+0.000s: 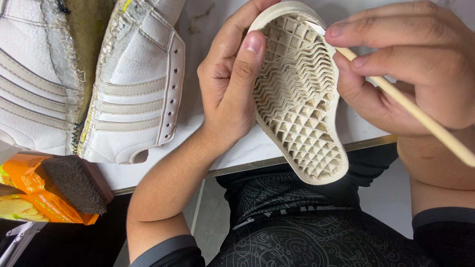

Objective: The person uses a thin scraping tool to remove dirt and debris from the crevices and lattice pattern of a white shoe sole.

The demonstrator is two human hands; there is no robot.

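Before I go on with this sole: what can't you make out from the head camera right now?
- Wooden stick: far end cut off by the right frame edge; the tip on the shoe sole is too small to tell.
- Sole's smooth side: faces away, behind the left hand.
- Right hand: partly cut by the edges.
- White shoe uppers: tops cut off by the upper edge.

Your view: bright, even overhead light, soft shadows under hands; sharp at centre, slight blur toward 3 o'clock, dim at 7 o'clock.
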